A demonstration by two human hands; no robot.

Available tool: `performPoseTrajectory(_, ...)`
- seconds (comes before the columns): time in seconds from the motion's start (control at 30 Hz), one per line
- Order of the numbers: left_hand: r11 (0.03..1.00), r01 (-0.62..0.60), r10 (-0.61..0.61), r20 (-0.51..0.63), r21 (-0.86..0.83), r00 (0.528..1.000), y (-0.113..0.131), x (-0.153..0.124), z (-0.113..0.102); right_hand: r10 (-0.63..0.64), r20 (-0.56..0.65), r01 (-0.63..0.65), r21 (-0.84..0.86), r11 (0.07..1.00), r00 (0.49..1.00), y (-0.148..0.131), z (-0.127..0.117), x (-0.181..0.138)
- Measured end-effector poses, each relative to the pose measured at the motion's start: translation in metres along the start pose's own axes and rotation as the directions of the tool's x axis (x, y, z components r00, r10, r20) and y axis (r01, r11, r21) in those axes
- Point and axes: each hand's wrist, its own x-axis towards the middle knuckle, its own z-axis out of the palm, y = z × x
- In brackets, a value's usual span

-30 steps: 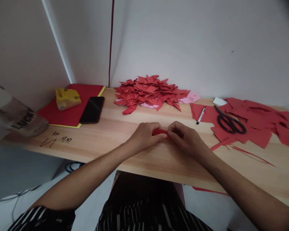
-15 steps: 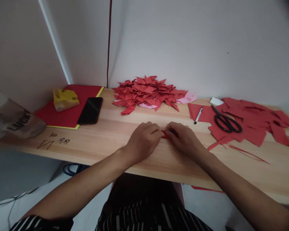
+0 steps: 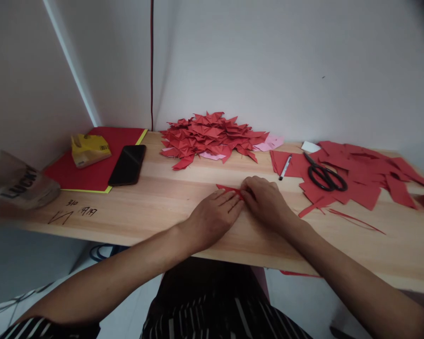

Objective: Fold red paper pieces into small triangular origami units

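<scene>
A small folded piece of red paper (image 3: 225, 188) lies on the wooden table between my hands, mostly covered by them. My left hand (image 3: 210, 220) is laid flat over it, fingers stretched out and pressing it down. At the paper's right end, my right hand (image 3: 268, 201) is closed in a pinch, thumb and fingertips on the paper. Behind the hands, a heap of folded red paper pieces (image 3: 208, 136) rests on some pink paper (image 3: 273, 142) against the wall.
Black-handled scissors (image 3: 327, 179) lie on loose red sheets (image 3: 367, 176) at right, near a marker (image 3: 285, 167). On the left are a black phone (image 3: 127, 165), a yellow packet (image 3: 91, 151) on red card (image 3: 70, 176), and a bag marked LUCKY (image 3: 31, 190). Handwriting marks the tabletop.
My left hand has gone from curled fingers to lying flat across the paper, exposing more of its left end. My right hand stays pinched at the right end. The view has shifted slightly.
</scene>
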Motion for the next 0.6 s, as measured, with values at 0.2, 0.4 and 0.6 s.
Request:
performPoseTrajectory(0.2, 1.0, -0.017, 0.018, 0.02, -0.025, 1.0, -0.001, 0.003, -0.001, 0.004, -0.011, -0.004, -0.035, 0.999, 1.0, -0.002, 0.0, -0.001)
performPoseTrajectory(0.4, 0.997, 0.004, 0.002, 0.074, -0.071, 0.997, -0.001, 0.004, -0.004, 0.022, -0.027, -0.023, -0.047, 0.999, 0.999, -0.001, 0.001, -0.001)
performPoseTrajectory(0.6, 0.996, 0.032, -0.024, 0.101, -0.081, 0.995, -0.003, 0.004, -0.006, -0.033, -0.124, 0.021, -0.101, 0.995, 0.992, -0.003, -0.004, -0.013)
